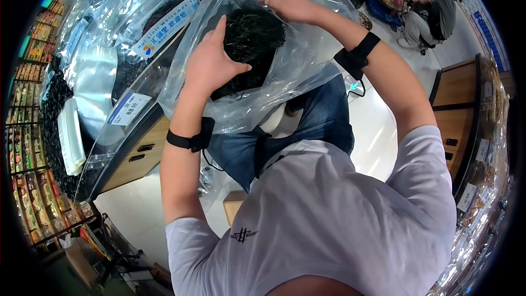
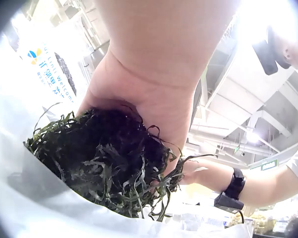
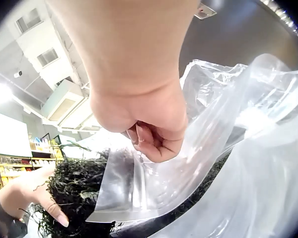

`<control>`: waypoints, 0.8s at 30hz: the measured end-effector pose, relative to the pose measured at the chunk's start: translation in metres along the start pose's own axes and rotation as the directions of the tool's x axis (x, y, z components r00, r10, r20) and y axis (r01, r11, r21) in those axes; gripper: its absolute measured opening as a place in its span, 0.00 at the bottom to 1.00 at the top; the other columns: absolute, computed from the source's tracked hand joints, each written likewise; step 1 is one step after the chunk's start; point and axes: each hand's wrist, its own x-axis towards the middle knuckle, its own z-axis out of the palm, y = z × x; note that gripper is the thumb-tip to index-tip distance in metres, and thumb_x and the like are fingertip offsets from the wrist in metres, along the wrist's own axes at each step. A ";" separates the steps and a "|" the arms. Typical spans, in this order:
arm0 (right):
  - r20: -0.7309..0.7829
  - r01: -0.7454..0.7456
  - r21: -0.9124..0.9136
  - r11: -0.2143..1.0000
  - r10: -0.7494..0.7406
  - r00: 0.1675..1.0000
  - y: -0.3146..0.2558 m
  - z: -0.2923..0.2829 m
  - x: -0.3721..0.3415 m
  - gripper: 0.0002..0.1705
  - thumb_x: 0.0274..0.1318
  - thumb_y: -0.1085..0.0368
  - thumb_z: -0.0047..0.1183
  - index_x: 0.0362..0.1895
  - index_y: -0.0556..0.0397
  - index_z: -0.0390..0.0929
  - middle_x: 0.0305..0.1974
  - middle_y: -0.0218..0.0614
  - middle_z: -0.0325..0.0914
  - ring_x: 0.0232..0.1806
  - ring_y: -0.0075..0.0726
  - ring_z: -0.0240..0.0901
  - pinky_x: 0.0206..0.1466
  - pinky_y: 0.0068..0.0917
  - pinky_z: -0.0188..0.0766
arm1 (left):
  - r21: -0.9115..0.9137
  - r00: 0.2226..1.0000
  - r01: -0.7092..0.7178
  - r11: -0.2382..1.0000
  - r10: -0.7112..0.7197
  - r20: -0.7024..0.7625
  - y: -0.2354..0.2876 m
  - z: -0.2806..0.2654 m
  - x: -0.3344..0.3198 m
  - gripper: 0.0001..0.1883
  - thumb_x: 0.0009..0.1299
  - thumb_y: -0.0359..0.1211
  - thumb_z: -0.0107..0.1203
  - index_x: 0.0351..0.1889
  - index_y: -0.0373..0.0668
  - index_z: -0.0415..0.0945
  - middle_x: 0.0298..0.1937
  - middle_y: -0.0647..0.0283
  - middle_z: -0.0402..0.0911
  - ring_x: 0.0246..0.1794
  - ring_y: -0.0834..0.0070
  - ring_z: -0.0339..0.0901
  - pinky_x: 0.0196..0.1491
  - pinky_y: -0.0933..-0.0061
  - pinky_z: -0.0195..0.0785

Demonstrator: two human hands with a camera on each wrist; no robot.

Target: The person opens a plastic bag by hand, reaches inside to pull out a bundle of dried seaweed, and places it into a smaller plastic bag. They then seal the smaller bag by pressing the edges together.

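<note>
A big clump of dark, dried seaweed shreds [image 1: 253,33] is gathered at the mouth of a large clear plastic bag [image 1: 298,74] in front of the person. My left hand [image 1: 209,67] grips the clump from the left side, thumb and forefinger spread wide around it. Loose strands stick out below the palm in the left wrist view. On the far right side of the opening, my right hand [image 1: 293,6] pinches the bag's edge, fingers curled in the right wrist view [image 3: 156,134]. More dark shreds [image 3: 203,188] show through the plastic there.
At left stands a display bin with clear plastic sheeting [image 1: 96,82], more dark seaweed [image 1: 52,109] and a price card [image 1: 129,108]. Another bin with a wooden front [image 1: 452,115] is at right. A person [image 1: 433,16] crouches at the upper right. A cardboard box [image 1: 234,205] lies on the floor.
</note>
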 end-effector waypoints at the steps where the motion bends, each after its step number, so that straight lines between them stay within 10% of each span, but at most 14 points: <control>1: 0.003 0.001 0.000 1.000 -0.001 1.000 0.003 0.001 0.003 0.25 0.71 0.57 0.42 0.62 0.60 0.76 0.28 0.28 0.77 0.29 0.23 0.72 0.33 0.28 0.69 | 0.028 1.000 0.000 1.000 0.000 0.014 0.001 0.002 0.001 0.61 0.43 0.42 0.77 0.77 0.41 0.56 0.60 0.45 0.76 0.59 0.49 0.76 0.58 0.58 0.73; 6: -0.084 0.163 -0.355 0.921 -0.205 0.975 -0.005 0.008 -0.002 0.24 0.68 0.57 0.41 0.57 0.59 0.78 0.47 0.55 0.82 0.51 0.54 0.80 0.56 0.42 0.73 | 0.105 0.998 -0.029 0.994 0.023 0.061 0.015 0.004 0.000 0.59 0.44 0.41 0.76 0.78 0.47 0.56 0.62 0.49 0.76 0.59 0.50 0.76 0.59 0.58 0.72; 24: 0.023 0.233 -0.449 0.863 -0.250 0.968 -0.027 0.028 -0.009 0.24 0.65 0.62 0.42 0.60 0.58 0.76 0.47 0.56 0.81 0.51 0.61 0.77 0.57 0.47 0.73 | 0.317 0.985 -0.152 0.936 0.115 0.132 0.016 0.020 0.011 0.60 0.45 0.46 0.76 0.78 0.49 0.56 0.54 0.49 0.78 0.54 0.48 0.79 0.55 0.57 0.75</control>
